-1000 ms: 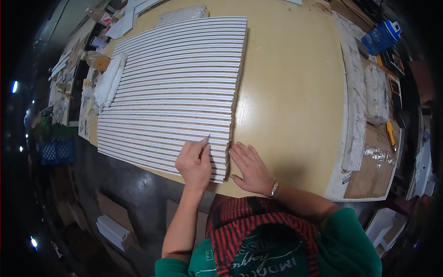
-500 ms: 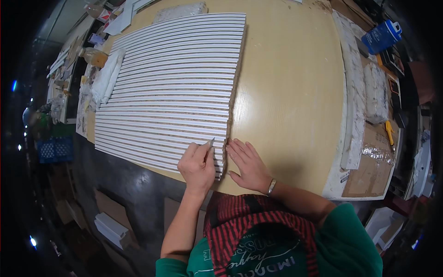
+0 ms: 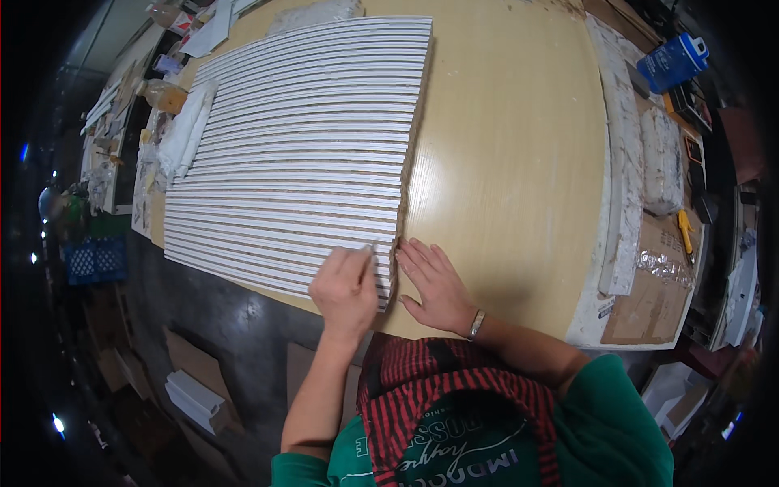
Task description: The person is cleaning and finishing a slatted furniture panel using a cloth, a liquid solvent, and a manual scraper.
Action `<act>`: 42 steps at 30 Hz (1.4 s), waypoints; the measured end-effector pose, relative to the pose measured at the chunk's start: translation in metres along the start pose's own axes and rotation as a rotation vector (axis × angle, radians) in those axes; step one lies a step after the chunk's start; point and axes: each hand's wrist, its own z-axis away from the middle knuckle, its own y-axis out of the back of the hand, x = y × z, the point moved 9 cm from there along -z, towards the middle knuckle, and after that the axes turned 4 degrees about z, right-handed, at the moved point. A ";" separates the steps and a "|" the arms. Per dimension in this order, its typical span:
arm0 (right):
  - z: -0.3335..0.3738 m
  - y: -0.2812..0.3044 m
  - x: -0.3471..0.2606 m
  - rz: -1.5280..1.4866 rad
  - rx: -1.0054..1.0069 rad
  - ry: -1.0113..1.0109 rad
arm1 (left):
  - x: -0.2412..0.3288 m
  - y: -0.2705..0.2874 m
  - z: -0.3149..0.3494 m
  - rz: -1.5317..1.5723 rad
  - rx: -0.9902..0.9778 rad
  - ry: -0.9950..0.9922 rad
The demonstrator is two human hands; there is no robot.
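Rows of thin white slats (image 3: 300,146) lie side by side on a yellowish tabletop, with narrow brown gaps between them. At the near right corner of the slats, my left hand (image 3: 345,290) is closed in a pinch. A small grey pointed tool (image 3: 372,247) sticks out from its fingertips over the slats; its exact kind is too small to make out. My right hand (image 3: 438,288) lies flat on the table with fingers stretched, its fingertips against the slats' right ends. A bracelet or watch circles that wrist.
A rolled white plastic wrap (image 3: 195,134) rests on the slats' left side, beside a bottle of amber liquid (image 3: 166,96). Along the right edge stand a white wrapped bar (image 3: 621,187), a yellow-handled tool (image 3: 685,231) and a blue container (image 3: 672,63). The table's (image 3: 511,162) right half is bare wood.
My left hand has shifted slightly left and its pinched fingers look a little blurred. My right hand stays flat at the slat ends. The whole view has shifted slightly.
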 end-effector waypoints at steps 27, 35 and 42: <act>-0.007 -0.007 0.001 -0.260 0.140 -0.004 | -0.014 -0.003 -0.032 0.061 -0.187 -0.308; -0.006 -0.009 0.000 -0.203 0.112 0.011 | -0.014 -0.010 -0.036 0.095 -0.250 -0.319; -0.006 -0.009 -0.001 -0.188 0.098 0.010 | -0.011 -0.009 -0.037 0.090 -0.286 -0.336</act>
